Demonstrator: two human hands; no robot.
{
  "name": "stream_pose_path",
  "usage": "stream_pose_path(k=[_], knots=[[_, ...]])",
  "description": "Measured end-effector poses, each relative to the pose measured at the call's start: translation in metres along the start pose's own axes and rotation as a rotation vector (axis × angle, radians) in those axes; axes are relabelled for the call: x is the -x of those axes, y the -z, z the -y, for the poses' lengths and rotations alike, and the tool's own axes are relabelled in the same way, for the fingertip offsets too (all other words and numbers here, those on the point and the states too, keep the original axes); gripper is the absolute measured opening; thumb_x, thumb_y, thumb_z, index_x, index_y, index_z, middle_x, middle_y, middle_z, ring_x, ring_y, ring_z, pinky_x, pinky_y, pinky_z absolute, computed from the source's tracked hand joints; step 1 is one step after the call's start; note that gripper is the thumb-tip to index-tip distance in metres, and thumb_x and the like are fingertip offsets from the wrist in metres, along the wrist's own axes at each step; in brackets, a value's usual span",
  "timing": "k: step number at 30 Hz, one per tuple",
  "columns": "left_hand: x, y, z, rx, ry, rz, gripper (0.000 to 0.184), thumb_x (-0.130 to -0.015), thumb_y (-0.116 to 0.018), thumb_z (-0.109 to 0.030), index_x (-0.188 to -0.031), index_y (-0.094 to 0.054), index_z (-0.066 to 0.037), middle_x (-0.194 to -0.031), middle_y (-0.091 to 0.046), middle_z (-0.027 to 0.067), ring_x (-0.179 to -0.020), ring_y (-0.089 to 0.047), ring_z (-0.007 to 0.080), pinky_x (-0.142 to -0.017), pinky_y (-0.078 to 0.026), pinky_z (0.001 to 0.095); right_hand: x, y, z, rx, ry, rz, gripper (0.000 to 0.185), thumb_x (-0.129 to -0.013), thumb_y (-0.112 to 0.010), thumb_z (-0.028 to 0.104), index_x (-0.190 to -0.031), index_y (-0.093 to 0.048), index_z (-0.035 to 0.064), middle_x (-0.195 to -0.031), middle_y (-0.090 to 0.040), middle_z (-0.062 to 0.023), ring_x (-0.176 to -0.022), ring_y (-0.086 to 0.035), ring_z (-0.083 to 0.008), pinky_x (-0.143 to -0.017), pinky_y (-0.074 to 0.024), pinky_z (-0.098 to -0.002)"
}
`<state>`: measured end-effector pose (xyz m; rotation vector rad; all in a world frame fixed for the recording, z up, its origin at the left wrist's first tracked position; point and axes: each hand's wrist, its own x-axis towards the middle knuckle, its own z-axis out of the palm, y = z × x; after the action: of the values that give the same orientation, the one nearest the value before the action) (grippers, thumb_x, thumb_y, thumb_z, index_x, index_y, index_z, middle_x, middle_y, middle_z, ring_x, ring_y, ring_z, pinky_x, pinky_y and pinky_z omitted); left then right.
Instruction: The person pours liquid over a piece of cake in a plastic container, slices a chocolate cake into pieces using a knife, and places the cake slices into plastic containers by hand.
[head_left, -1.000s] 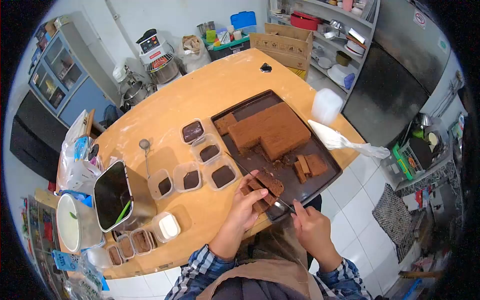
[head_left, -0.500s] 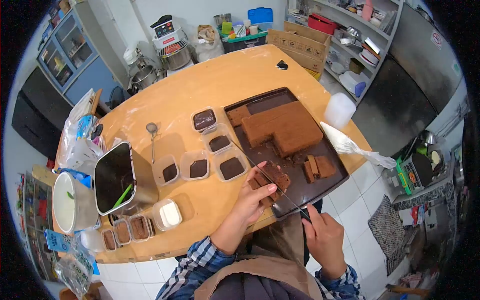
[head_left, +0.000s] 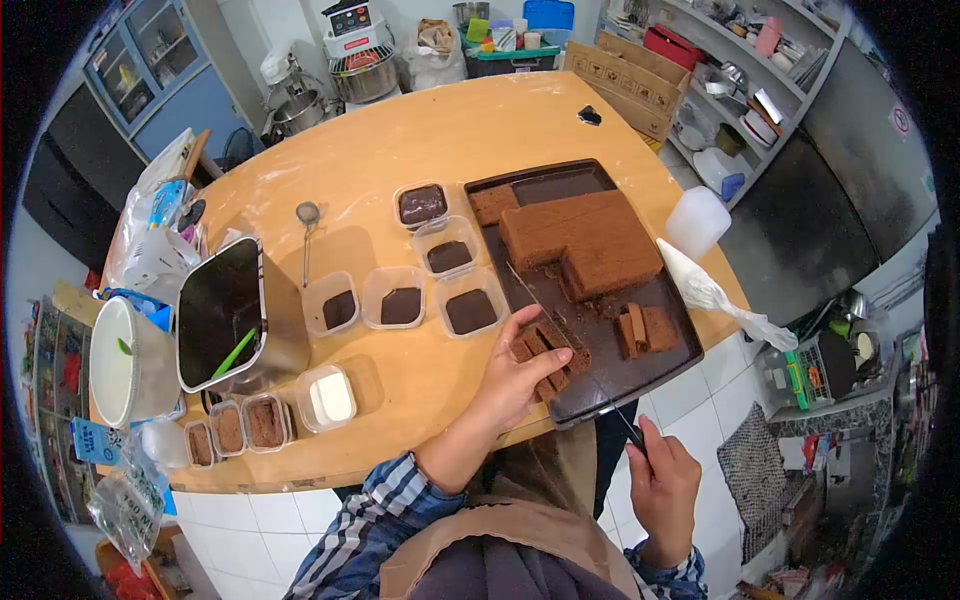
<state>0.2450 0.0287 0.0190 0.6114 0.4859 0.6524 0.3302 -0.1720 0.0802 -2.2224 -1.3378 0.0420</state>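
Note:
My left hand [head_left: 515, 377] holds a chocolate cake piece [head_left: 552, 350] over the near left corner of the dark baking tray [head_left: 658, 380], with cuts showing in the piece. My right hand [head_left: 662, 478] is closed round the black handle of a long knife [head_left: 540, 305], whose thin blade lies across the held piece. On the tray rests a large cake block [head_left: 590, 240] with a notch at its near left side. Smaller cut pieces [head_left: 645, 328] lie to its right front, and a flat piece [head_left: 492, 204] at the back left.
Left of the tray are clear containers with dark layers [head_left: 394, 298]. A metal tub [head_left: 280, 320], a white bucket [head_left: 118, 365], a small sieve [head_left: 308, 215] and a container with white content [head_left: 330, 398] stand farther left. A piping bag [head_left: 715, 292] lies beside the tray's right edge.
The view has shifted, so the table sits differently in the frame. My right hand has moved down and away from my left hand, with the knife drawn toward me.

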Motion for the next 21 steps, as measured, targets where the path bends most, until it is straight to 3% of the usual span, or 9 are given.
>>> stream_pose_path(k=[21], knots=[[-0.0022,0.0029,0.0018,0.006,-0.043,0.016,0.064,-0.079,-0.067,0.006,-0.132,-0.034,-0.007,-0.112,-0.058,0.0103,-0.100,-0.059,0.0178,-0.086,-0.050,0.0323,0.0025,-0.0022,-0.0039,0.023,0.016,-0.016,0.039,-0.078,-0.068,0.005,-0.115,-0.060,0.0031,-0.067,-0.054,-0.0121,-0.056,-0.053,-0.0270,-0.049,-0.0415,-0.0374]])
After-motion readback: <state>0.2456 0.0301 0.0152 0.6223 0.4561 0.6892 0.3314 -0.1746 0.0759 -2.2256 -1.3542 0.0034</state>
